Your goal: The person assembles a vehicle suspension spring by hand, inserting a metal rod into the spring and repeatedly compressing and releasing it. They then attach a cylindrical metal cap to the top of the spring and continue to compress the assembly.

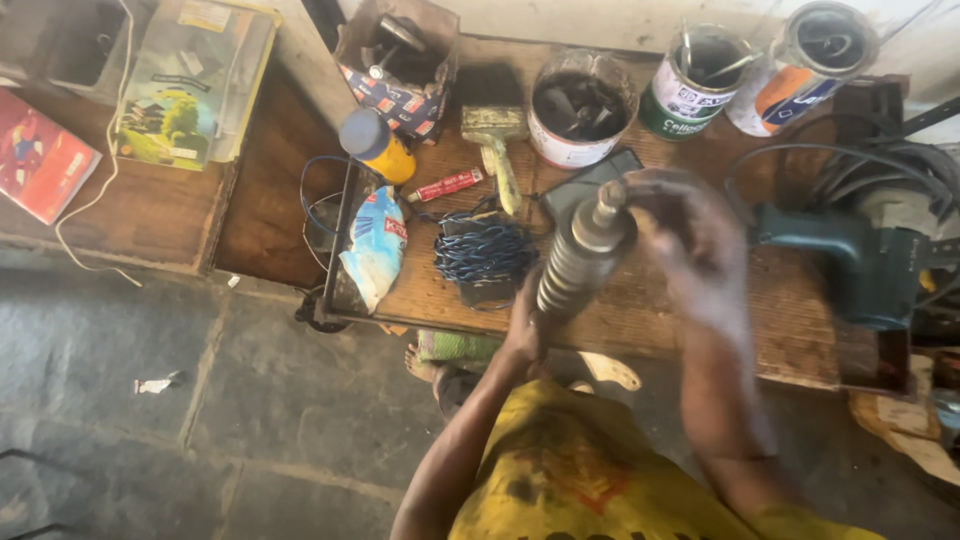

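Note:
I hold a grey metal shock absorber (583, 255) with a coil spring upright over the wooden workbench (640, 300). My left hand (524, 325) grips its lower end from below. My right hand (690, 245), blurred by motion, is closed around its top end next to the protruding rod. My yellow shirt fills the bottom of the view.
On the bench lie a blue-green power drill (860, 255) with black cable, a coil of blue wire (485, 250), a paintbrush (495, 140), a red tube, a yellow-capped bottle (378, 145), a white bag (375, 245) and three open tins (580, 110). Books (190, 80) lie at the left. The stone floor is below.

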